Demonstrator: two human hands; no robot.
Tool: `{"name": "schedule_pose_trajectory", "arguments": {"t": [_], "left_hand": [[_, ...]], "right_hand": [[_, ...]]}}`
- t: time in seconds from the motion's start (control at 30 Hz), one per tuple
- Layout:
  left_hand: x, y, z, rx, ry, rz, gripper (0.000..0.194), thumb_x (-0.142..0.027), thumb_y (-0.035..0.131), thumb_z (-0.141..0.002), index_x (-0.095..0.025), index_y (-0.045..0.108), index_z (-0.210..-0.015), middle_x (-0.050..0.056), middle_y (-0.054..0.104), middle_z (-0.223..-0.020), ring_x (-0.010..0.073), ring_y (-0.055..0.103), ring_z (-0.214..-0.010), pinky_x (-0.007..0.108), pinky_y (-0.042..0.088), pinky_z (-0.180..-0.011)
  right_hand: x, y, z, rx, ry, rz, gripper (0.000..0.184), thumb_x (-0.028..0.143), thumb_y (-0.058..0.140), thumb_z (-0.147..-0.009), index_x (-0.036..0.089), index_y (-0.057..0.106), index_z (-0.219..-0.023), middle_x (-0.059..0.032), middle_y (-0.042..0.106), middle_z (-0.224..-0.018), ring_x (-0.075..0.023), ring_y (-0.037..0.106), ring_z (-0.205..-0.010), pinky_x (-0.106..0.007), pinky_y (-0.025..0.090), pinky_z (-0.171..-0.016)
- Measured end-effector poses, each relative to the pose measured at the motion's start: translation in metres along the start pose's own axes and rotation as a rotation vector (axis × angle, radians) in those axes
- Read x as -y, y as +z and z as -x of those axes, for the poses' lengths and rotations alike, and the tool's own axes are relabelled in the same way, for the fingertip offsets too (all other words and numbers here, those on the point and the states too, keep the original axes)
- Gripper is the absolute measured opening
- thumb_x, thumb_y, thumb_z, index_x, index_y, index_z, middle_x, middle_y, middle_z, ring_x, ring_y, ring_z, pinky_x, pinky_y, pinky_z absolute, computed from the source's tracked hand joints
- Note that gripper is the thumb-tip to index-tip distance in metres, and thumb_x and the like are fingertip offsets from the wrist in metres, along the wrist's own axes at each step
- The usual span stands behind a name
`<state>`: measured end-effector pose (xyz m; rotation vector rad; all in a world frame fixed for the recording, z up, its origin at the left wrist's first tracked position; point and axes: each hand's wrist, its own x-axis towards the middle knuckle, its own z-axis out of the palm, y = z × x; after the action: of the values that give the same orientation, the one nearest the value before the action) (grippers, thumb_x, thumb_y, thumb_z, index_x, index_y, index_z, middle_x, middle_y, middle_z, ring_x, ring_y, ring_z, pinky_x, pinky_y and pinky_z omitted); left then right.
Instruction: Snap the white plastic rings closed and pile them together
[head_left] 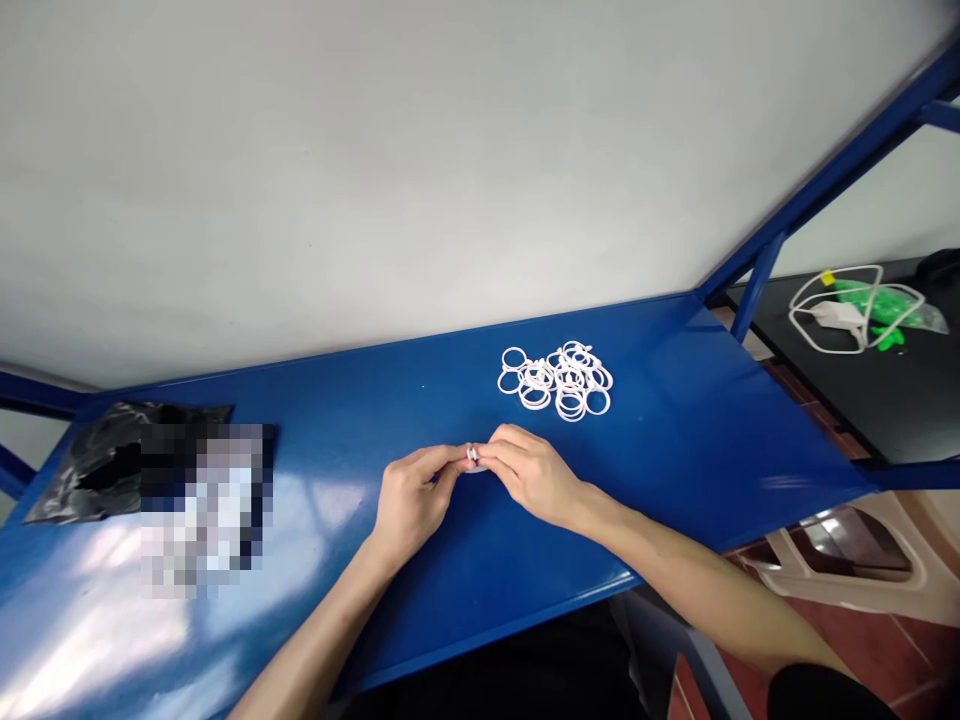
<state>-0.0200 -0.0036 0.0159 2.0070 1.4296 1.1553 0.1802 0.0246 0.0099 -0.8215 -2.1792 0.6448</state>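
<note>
My left hand [411, 497] and my right hand [529, 470] meet over the middle of a blue table [675, 440]. Their fingertips pinch a small white ring [472, 456] between them, low over the tabletop. A pile of several white rings [558, 380] lies on the table just beyond and right of my hands.
A black plastic bag [112, 455] lies at the table's left, beside a blurred-out patch. A white wall rises behind. Blue frame bars [825, 180] run up at the right. On a black table at far right lie a white cable with charger [836, 312] and green items [885, 305]. A beige plastic chair [855, 560] stands below.
</note>
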Motion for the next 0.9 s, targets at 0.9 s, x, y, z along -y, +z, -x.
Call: {"name": "schedule_pose_trajectory", "arguments": {"t": [0.9], "left_hand": [[0.007, 0.002, -0.004, 0.111, 0.034, -0.204, 0.015, -0.034, 0.061, -0.098, -0.024, 0.071, -0.092, 0.0, 0.078, -0.087, 0.0153, 0.071, -0.077, 0.026, 0.053, -0.073]], "right_hand": [[-0.006, -0.012, -0.014, 0.041, -0.114, 0.393, 0.027, 0.019, 0.045, -0.106, 0.02, 0.072, -0.103, -0.0068, 0.069, -0.091, -0.0202, 0.056, -0.084, -0.035, 0.049, -0.076]]}}
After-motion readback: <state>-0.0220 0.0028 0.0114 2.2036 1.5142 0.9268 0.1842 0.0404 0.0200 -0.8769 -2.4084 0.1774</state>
